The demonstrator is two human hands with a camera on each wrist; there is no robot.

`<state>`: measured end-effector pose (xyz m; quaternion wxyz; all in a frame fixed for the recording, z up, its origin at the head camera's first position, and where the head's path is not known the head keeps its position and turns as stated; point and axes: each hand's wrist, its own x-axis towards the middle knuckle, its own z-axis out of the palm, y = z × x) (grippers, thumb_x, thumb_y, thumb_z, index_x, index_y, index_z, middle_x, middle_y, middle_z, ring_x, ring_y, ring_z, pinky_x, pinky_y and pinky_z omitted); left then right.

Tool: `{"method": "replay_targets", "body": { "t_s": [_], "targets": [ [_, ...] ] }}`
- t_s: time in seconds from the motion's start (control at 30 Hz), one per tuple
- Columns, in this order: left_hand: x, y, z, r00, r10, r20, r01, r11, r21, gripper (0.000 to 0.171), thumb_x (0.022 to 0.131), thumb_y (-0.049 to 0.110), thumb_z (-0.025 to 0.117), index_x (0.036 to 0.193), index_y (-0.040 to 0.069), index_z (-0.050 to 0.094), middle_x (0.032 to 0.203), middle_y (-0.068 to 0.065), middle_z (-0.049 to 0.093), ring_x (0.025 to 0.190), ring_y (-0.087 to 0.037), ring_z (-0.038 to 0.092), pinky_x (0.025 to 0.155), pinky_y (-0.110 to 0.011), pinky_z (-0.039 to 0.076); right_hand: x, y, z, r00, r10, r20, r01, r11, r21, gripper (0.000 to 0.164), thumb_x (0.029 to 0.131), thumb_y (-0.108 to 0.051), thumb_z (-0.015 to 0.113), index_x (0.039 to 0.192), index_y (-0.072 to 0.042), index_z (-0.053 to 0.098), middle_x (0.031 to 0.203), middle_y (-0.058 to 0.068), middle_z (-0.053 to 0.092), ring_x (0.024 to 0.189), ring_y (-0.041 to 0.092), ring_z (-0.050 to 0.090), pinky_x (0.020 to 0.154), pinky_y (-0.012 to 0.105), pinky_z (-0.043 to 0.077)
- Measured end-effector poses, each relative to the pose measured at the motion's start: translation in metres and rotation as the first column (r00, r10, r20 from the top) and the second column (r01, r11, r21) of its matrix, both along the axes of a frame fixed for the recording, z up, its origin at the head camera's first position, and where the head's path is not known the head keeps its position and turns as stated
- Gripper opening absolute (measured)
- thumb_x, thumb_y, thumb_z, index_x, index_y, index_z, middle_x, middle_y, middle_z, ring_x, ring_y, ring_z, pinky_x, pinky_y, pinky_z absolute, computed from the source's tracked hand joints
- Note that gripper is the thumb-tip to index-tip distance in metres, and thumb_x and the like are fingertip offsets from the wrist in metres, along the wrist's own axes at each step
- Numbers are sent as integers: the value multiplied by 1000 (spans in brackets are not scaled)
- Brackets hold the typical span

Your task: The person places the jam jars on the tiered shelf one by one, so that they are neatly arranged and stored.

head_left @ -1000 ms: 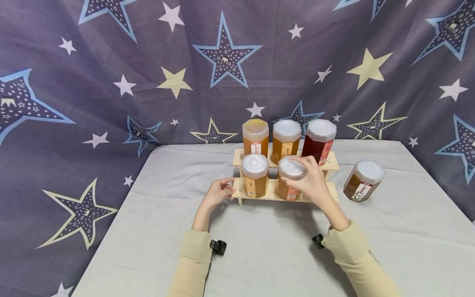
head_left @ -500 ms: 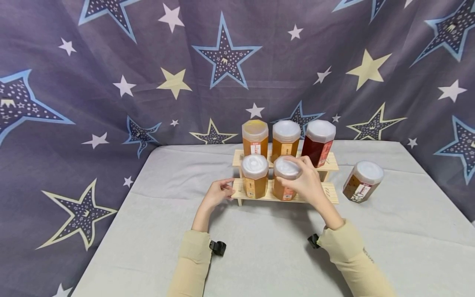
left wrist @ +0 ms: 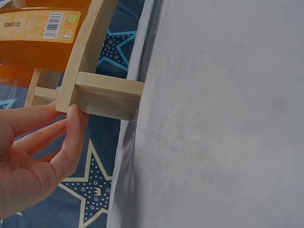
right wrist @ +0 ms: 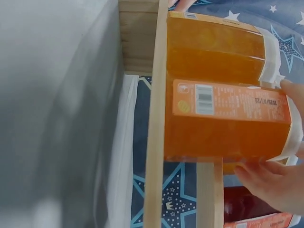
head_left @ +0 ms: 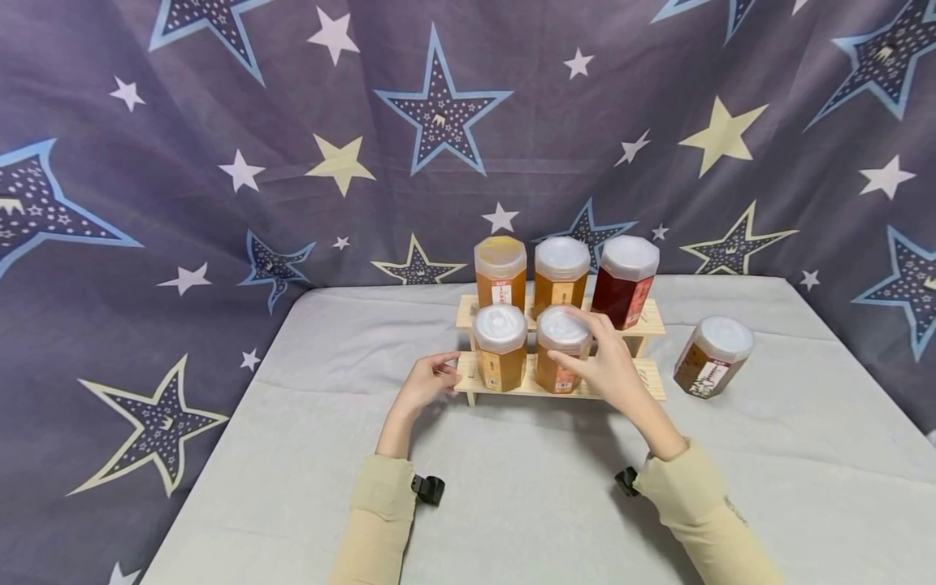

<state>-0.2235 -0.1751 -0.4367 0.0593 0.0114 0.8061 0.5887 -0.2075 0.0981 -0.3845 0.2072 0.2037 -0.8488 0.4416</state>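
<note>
Honey jar [head_left: 561, 357], second from left on the lower step of a two-step wooden rack [head_left: 651, 380] that stands on the grey tabletop [head_left: 512, 487].

Position: upright, just beside another amber jar [head_left: 500, 347] to its left. The upper step carries three more: a yellow-lidded amber jar [head_left: 500, 270], a white-lidded amber jar [head_left: 561, 276] and a dark red jar [head_left: 624, 280]. A sixth, dark jar [head_left: 712, 356] sits apart on the tabletop to the right, seemingly tilted.

Hands: right hand [head_left: 613, 367] is at the jar's right side; its fingers [right wrist: 266, 178] are fairly straight, tips touching the lid edge and side wall rather than wrapped round. Left hand [head_left: 427, 382] rests against the rack's left end, fingers [left wrist: 71, 137] pressed flat to the wooden leg, loosely extended, nothing clasped.

Appearance: faceted clear plastic body, amber-orange contents, translucent white lid, orange label [right wrist: 228, 102] with barcode and small print.

Risks, judged: contact is by fingertips only, so a sideways nudge could tip the jar off the narrow step or knock it into its neighbour. The rack looks light; should the left hand let go, a push on the jar could slide or rock it and disturb the upper row.
</note>
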Motion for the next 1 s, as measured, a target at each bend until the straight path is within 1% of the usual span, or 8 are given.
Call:
{"method": "replay_targets", "body": {
  "t_s": [0.13,0.3,0.4,0.53,0.63,0.73,0.9,1.0],
  "targets": [
    [0,1,0,1000,4,-8,-4,1000,-9,42,78,-10,56,120,-8,50,79,-16,56,55,-13,53,63,-41,55,2,6,-2,1000,3,11,-3,1000,-6,65,68,-15,76,125,-5,46,114,18,50,103,29,48,83,47,45],
    [1,0,1,1000,-5,-4,5,1000,-8,42,78,-10,56,120,-8,50,80,-17,56,55,-14,54,64,-42,55,4,14,-3,1000,6,29,-5,1000,-22,67,68,-13,76,126,-2,44,122,19,48,100,31,52,85,46,46],
    [5,1,9,1000,-15,5,15,1000,6,42,79,-11,55,120,-9,49,81,-19,55,57,-18,55,67,-45,54,5,18,-3,999,20,37,-19,999,-34,68,69,-12,76,127,-1,42,122,18,49,96,31,54,85,45,47],
    [13,4,22,1000,-24,2,24,1000,5,42,79,-12,54,121,-12,47,84,-24,55,61,-27,56,71,-50,52,7,24,-2,998,28,47,-27,999,-31,69,70,-12,75,129,-3,41,114,18,54,98,30,54,86,45,46],
    [16,5,27,1000,-26,-7,26,1000,-7,42,79,-12,53,121,-13,45,85,-25,55,65,-35,56,71,-50,52,8,30,-3,999,29,41,-28,999,-27,68,70,-9,74,129,-2,40,108,19,56,99,31,53,86,44,46],
    [13,4,22,1000,-27,-6,27,1000,0,42,79,-12,53,121,-13,46,84,-24,55,67,-37,56,70,-50,52,9,37,-3,999,26,33,-25,999,-22,64,71,-4,72,128,0,41,106,22,55,98,33,53,86,46,45],
    [2,0,5,1000,-13,-3,13,1000,1,43,79,-10,55,121,-9,48,82,-19,56,59,-22,56,66,-44,55,12,47,-1,1000,-12,1,12,1000,14,55,72,-4,71,121,1,48,104,24,56,95,35,53,82,49,46],
    [0,0,0,1000,-5,-9,5,1000,-18,42,79,-9,55,121,-8,49,81,-17,56,55,-15,55,63,-41,55,13,52,0,999,-35,-26,35,999,32,52,70,-5,72,118,2,52,104,23,57,93,35,54,81,49,45]
  ]
}}
